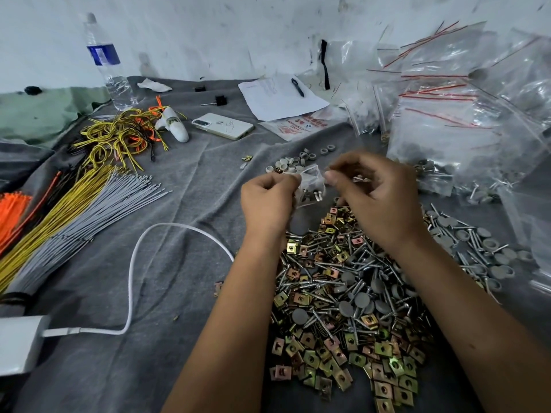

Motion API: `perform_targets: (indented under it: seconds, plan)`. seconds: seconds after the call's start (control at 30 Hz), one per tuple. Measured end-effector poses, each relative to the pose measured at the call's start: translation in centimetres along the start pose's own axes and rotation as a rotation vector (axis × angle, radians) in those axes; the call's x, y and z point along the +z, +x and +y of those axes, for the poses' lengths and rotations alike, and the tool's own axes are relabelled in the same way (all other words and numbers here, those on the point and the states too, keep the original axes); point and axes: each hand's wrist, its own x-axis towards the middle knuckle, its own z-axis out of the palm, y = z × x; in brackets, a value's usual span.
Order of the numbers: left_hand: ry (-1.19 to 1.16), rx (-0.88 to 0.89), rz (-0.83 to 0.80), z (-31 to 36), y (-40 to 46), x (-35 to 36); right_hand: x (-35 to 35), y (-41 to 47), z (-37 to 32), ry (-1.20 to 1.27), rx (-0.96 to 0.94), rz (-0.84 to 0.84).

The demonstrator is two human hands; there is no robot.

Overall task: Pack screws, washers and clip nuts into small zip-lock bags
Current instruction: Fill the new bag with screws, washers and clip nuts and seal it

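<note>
Over grey cloth point(185, 204), both hands point(268, 201) point(378, 198) pinch small bag point(311, 186).

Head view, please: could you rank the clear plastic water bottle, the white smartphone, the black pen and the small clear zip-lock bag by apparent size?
1. Clear plastic water bottle
2. White smartphone
3. Small clear zip-lock bag, crumpled and partly hidden by the hands; unsure against the pen
4. Black pen, farther from the camera

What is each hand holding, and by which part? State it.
Left hand pinches the small zip-lock bag by its left top edge. Right hand pinches the bag's right top edge; small metal pieces sit in its fingers.
</note>
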Motion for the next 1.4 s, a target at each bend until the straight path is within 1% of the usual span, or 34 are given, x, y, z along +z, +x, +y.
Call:
perform_targets:
  seconds: [0.1, 0.17, 0.2, 0.23, 0.3, 0.37, 0.5, 0.57, 0.67, 0.73, 0.8, 0.87, 0.9, 1.0, 1.03, 1.07, 1.1, 1.13, 1.23, 1.27, 1.33, 1.4]
  plan:
    - [-0.134, -0.099, 0.013, 0.4, 0.1, -0.1, 0.2, -0.1, 0.3, 0.068, 0.074, 0.001]
    - [-0.239, -0.15, 0.018, 0.6, 0.1, -0.2, 0.3, -0.1, 0.6, 0.114, 0.183, -0.015]
    - [-0.267, -0.16, 0.03, 0.7, 0.0, -0.2, 0.3, 0.0, 0.6, 0.136, 0.253, -0.036]
    - [-0.248, -0.139, 0.044, 0.7, 0.0, -0.2, 0.3, 0.0, 0.6, 0.156, 0.327, -0.066]
    - [-0.095, -0.029, 0.067, 0.6, -0.1, 0.1, 0.5, 0.1, 0.4, 0.172, 0.443, -0.135]
    - [0.075, 0.089, 0.052, 0.6, -0.5, 0.6, 0.6, 0.3, 0.1, 0.162, 0.49, -0.175]
    - [0.256, 0.148, 0.04, 1.2, -0.9, 0.6, 0.2, 0.8, -0.2, 0.108, 0.551, -0.2]
    - [0.393, 0.242, 0.054, 2.2, -0.8, 0.1, -0.6, 1.5, -0.7, 0.076, 0.598, -0.218]
    - [0.766, 0.459, 0.057, 5.5, -1.0, -0.5, -2.2, 2.9, -2.3, -0.021, 0.612, -0.296]
    - [0.977, 0.616, 0.042, 7.8, -1.7, -0.5, -2.5, 4.0, -3.9, -0.015, 0.568, -0.291]
    - [1.024, 0.762, 0.078, 10.1, -2.7, -0.2, -2.0, 5.1, -5.8, 0.106, 0.52, -0.26]
    - [1.008, 0.833, 0.154, 11.9, -3.3, 0.2, -1.1, 5.9, -7.0, 0.154, 0.511, -0.286]
    - [1.019, 0.825, 0.168, 12.5, -3.4, 0.1, -0.8, 6.1, -7.3, 0.164, 0.514, -0.285]
    - [1.036, 0.773, 0.236, 13.6, -2.8, -1.2, -0.3, 6.8, -7.4, 0.305, 0.511, -0.134]
    - [1.015, 0.769, 0.271, 13.8, -2.7, -1.8, -0.2, 6.6, -7.3, 0.365, 0.51, -0.118]
    - [0.995, 0.771, 0.3, 14.0, -2.7, -2.3, -0.2, 6.3, -7.1, 0.394, 0.504, -0.145]
    - [0.98, 0.778, 0.326, 14.1, -2.7, -2.8, -0.2, 5.8, -6.8, 0.383, 0.486, -0.211]
    - [0.971, 0.788, 0.355, 14.3, -2.8, -3.0, -0.1, 5.3, -6.4, 0.326, 0.452, -0.315]
    - [0.948, 0.829, 0.458, 14.7, -2.7, -3.3, 0.0, 3.7, -5.6, -0.026, 0.24, -0.752]
    - [0.941, 0.839, 0.477, 14.5, -2.6, -3.2, 0.3, 3.2, -5.6, -0.106, 0.185, -0.88]
    - [0.959, 0.824, 0.454, 13.7, -2.3, -2.8, 1.5, 2.1, -5.7, -0.191, 0.149, -1.052]
    - [1.025, 0.747, 0.392, 12.0, -1.7, -2.3, 3.0, 1.1, -5.9, -0.273, 0.119, -1.159]
